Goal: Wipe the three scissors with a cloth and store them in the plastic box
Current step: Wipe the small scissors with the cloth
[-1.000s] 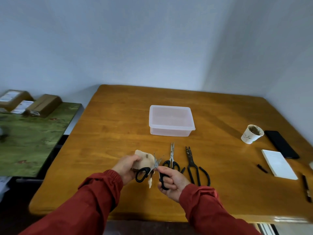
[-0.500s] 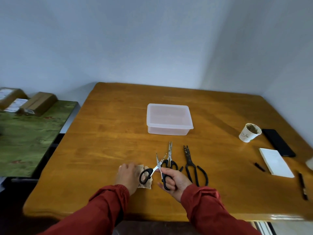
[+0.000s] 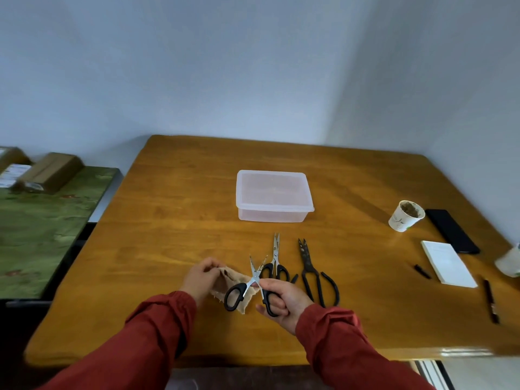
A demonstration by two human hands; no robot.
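right hand: fingers curled through and round one black handle loop of the open scissors. the other loop sits free over the cloth. blades are spread, tips pointing away from the person.
left hand: thumb and fingers pinch the cloth's left edge, just left of the scissors' pivot.
second scissors and all-black scissors lie flat on the table just to the right, tips toward the plastic box, which stands farther back with its lid on.
white labels on the cardboard boxes: too blurred to read.
both red sleeves reach in from the near edge, hands close together.
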